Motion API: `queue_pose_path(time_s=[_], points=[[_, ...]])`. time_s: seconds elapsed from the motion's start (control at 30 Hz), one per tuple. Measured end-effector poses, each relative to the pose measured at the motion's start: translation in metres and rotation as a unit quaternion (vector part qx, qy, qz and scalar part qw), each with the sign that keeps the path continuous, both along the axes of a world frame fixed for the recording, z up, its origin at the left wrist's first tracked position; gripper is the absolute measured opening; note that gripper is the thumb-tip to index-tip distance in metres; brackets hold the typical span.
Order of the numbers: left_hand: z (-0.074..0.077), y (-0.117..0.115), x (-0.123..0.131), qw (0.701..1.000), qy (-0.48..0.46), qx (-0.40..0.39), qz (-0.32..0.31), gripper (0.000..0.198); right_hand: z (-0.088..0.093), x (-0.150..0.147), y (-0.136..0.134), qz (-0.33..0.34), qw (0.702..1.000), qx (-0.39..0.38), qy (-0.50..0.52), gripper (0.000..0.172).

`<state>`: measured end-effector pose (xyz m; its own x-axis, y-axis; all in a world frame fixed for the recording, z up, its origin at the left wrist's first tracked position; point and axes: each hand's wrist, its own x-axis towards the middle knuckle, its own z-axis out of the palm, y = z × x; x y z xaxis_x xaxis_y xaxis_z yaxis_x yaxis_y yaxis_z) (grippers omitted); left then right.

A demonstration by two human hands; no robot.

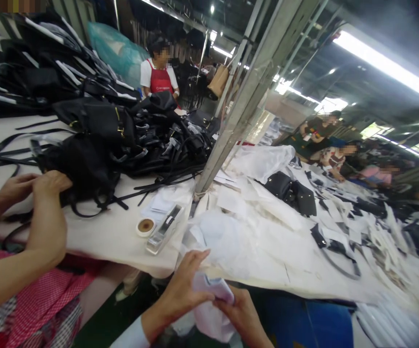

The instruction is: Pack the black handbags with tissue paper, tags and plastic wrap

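My two bare hands meet low in the view, just short of the table's edge, holding a pale folded sheet (223, 291) between them. My left hand (182, 287) pinches its left side, the thumb laid along the near face and the forefinger stretched up and away from it; my right hand (243, 309) presses thumb and fingers together on its lower right corner. The thumbs almost meet at the middle, so neither hand is nearer: both touch it. The folded upper edge slants down from my left hand towards my right, while a whitish, loose part (211, 321) hangs below my fingers, longer downward than across. Just beyond my hands, on the white-covered table (104, 241), lies a heap of crumpled, filmy wrapping (227, 237); to its left are a see-through case (164, 229) and a roll of tape (145, 226), side by side. A metal post (246, 106) leans across the view behind them. Farther left, a co-worker's hands (52, 186) are on a black bag (86, 162); to my lower right stands a blue container (311, 321). My right wrist and the co-worker's body run out of frame. My hands hide parts of the sheet, and I cannot tell whether it is paper or thin plastic, or whether the hanging part belongs to the same piece.
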<state>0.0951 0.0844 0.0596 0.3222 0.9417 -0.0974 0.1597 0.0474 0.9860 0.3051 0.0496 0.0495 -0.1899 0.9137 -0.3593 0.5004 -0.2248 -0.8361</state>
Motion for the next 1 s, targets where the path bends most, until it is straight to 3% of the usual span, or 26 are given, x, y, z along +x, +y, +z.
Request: queue_pose_path(time_s=[0.07, 0.13, 0.27, 0.33, 0.4, 0.57, 0.67, 0.73, 0.8, 0.87, 0.93, 1.0], points=[[-0.016, 0.005, -0.016, 0.991, -0.068, -0.111, 0.005, 0.11, -0.004, -0.002, 0.005, -0.047, 0.994, -0.054, 0.087, 0.032], [-0.029, 0.002, -0.028, 0.958, -0.17, -0.23, -0.004, 0.117, -0.008, -0.008, 0.01, -0.112, 0.979, -0.094, 0.144, 0.037], [-0.031, -0.013, -0.033, 0.863, -0.375, -0.338, -0.029, 0.074, -0.013, -0.026, 0.023, -0.183, 0.961, -0.112, 0.172, 0.04], [-0.029, -0.018, -0.031, 0.842, -0.408, -0.353, -0.019, 0.063, -0.015, -0.037, 0.029, -0.165, 0.973, -0.093, 0.129, 0.036], [-0.033, -0.018, -0.028, 0.851, -0.381, -0.362, 0.021, 0.063, -0.016, -0.047, 0.035, -0.136, 0.986, -0.063, 0.076, 0.033], [-0.057, 0.0, -0.033, 0.889, -0.263, -0.345, 0.144, 0.054, -0.015, -0.063, 0.055, -0.079, 0.997, 0.001, -0.006, 0.029], [-0.067, 0.018, -0.052, 0.902, -0.223, -0.316, 0.191, 0.052, -0.01, -0.062, 0.075, -0.024, 0.986, 0.08, -0.146, 0.03], [-0.07, 0.032, -0.069, 0.911, -0.188, -0.297, 0.214, 0.051, -0.005, -0.056, 0.09, 0.064, 0.945, 0.112, -0.301, 0.035], [-0.071, 0.045, -0.087, 0.923, -0.149, -0.282, 0.216, 0.052, 0.0, -0.049, 0.104, 0.174, 0.868, 0.108, -0.451, 0.052], [-0.07, 0.057, -0.103, 0.937, -0.12, -0.262, 0.197, 0.056, 0.003, -0.04, 0.114, 0.258, 0.803, 0.081, -0.531, 0.056], [-0.067, 0.068, -0.113, 0.951, -0.099, -0.237, 0.172, 0.061, 0.006, -0.032, 0.122, 0.299, 0.779, 0.062, -0.548, 0.047], [-0.062, 0.077, -0.115, 0.962, -0.082, -0.218, 0.142, 0.064, 0.01, -0.026, 0.127, 0.315, 0.774, 0.051, -0.547, 0.036]])
